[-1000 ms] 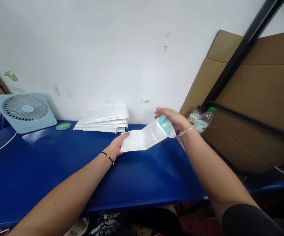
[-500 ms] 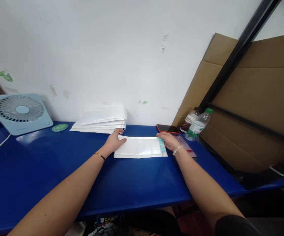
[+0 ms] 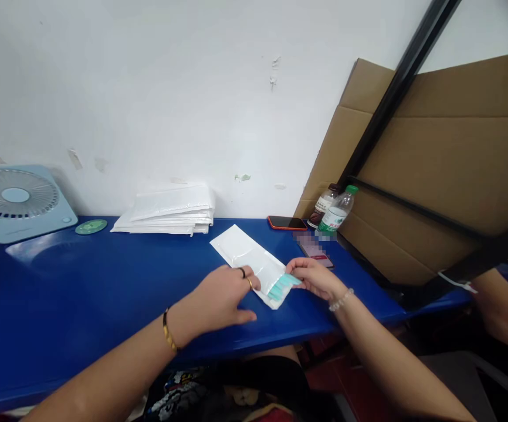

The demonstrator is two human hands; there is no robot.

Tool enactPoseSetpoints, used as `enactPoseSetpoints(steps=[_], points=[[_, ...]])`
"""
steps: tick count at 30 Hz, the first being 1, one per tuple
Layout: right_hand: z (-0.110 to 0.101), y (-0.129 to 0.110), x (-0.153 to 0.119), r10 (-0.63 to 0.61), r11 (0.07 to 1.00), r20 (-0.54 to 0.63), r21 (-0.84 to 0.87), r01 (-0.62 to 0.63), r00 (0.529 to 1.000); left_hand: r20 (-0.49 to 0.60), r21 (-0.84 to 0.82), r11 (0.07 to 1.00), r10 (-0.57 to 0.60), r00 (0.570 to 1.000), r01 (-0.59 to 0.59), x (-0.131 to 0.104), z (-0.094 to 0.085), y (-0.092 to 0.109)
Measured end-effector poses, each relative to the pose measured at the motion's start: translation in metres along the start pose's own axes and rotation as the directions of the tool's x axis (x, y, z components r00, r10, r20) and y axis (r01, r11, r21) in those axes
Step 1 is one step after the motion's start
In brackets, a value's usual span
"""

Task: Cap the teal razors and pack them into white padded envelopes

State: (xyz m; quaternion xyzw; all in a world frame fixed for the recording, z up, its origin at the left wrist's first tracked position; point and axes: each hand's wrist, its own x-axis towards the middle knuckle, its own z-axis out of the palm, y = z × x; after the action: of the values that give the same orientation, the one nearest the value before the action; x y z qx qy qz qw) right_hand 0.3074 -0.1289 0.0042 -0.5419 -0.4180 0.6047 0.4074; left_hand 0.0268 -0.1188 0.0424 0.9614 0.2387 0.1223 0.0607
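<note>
A white padded envelope (image 3: 247, 251) lies slanted on the blue table, its right end towards me. A teal strip (image 3: 277, 287) crosses that end. My right hand (image 3: 313, 278) pinches the strip's upper corner, where it seems partly lifted. Along the envelope's lower edge is my left hand (image 3: 223, 298), thumb apart from the loosely bent fingers. Its fingertips are at or just over the edge; whether they touch it I cannot tell.
Behind lies a stack of white padded envelopes (image 3: 170, 211). A blue fan (image 3: 20, 202) and a green disc (image 3: 91, 227) are at left. Two phones, one orange-edged (image 3: 287, 223), and two bottles (image 3: 335, 212) stand right, beside cardboard (image 3: 465, 152). Another person's arm (image 3: 500, 305) shows far right.
The envelope has turned, its right end swinging towards me. My left hand has let go of its left end and moved nearer. My view has shifted rightward.
</note>
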Motion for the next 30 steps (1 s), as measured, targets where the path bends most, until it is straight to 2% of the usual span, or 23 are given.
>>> enactPoseSetpoints(steps=[3,7,10,12,14,16,20,22,24,26,28,30], points=[[0.024,0.016,-0.029,-0.006,0.991,0.020,0.130,0.003,1.000,-0.003,0.100,0.994,-0.040,0.999,0.040,-0.017,0.024,0.027],[0.045,0.031,-0.048,-0.028,0.969,0.033,0.246,0.019,0.999,-0.127,0.154,0.977,-0.129,0.983,0.148,-0.030,0.057,0.035],[0.051,0.036,-0.054,-0.083,0.960,0.021,0.269,0.074,0.996,-0.190,0.180,0.976,-0.088,0.978,0.123,-0.036,0.064,0.035],[0.050,0.032,-0.058,-0.150,0.964,0.027,0.225,0.140,0.988,-0.237,0.149,0.980,-0.092,0.967,0.130,-0.038,0.058,0.034],[0.047,0.020,-0.062,-0.231,0.968,0.056,0.108,0.225,0.971,-0.313,0.077,0.984,-0.130,0.941,0.161,-0.038,0.043,0.033],[0.043,0.000,-0.065,-0.319,0.942,0.085,-0.076,0.326,0.944,-0.389,0.009,0.984,-0.162,0.907,0.180,-0.034,0.021,0.030],[0.043,-0.056,-0.066,-0.523,0.762,0.048,-0.422,0.492,0.851,-0.462,-0.061,0.977,-0.209,0.862,0.204,-0.013,-0.035,0.025],[0.045,-0.084,-0.067,-0.639,0.613,0.045,-0.573,0.543,0.768,-0.496,-0.119,0.967,-0.254,0.830,0.224,0.001,-0.061,0.021],[0.047,-0.107,-0.067,-0.803,0.415,0.046,-0.671,0.614,0.594,-0.541,-0.209,0.954,-0.298,0.786,0.217,0.013,-0.083,0.020],[0.048,-0.125,-0.068,-0.883,0.288,0.061,-0.713,0.640,0.465,-0.570,-0.283,0.940,-0.324,0.755,0.191,0.021,-0.100,0.020],[0.048,-0.138,-0.067,-0.910,0.249,0.065,-0.706,0.663,0.410,-0.594,-0.333,0.928,-0.345,0.726,0.169,0.027,-0.115,0.022],[0.047,-0.149,-0.063,-0.917,0.258,0.061,-0.663,0.702,0.394,-0.613,-0.373,0.914,-0.374,0.696,0.162,0.032,-0.125,0.023]])
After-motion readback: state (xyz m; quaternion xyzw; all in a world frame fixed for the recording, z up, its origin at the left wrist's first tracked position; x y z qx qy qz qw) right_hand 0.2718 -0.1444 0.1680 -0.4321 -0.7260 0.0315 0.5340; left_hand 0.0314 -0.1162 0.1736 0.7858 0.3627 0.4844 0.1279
